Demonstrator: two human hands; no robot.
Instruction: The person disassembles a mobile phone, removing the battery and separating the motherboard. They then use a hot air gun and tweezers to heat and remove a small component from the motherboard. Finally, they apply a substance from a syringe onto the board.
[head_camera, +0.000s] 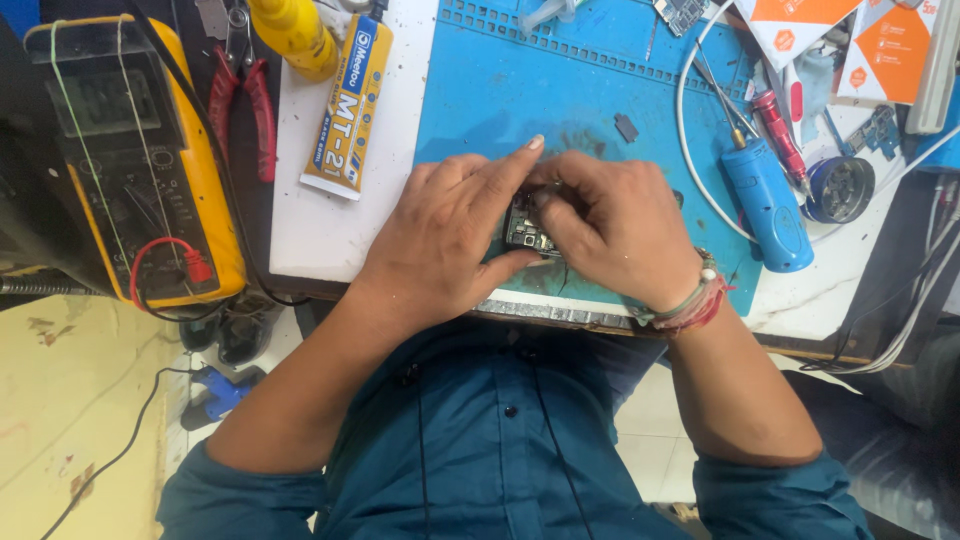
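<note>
Fingers (545, 215) of both our hands are clamping the small dark circuit board (522, 230); we're risking cracking or dropping it over the blue mat (560, 80).

Workbench: white tabletop (330, 230) with a dark, worn front edge, lit evenly from above; no hard shadows. A blue rubber work mat (520, 90) with a ridged far edge covers the middle of the top. Beyond the left end of the bench, lower down, a pale yellow floor surface (70, 420), stained in spots, with a thin black cable (120, 450) trailing across it. Lighter floor tiles (650, 440) show below the bench edge at centre right. No wall or window in view.
</note>
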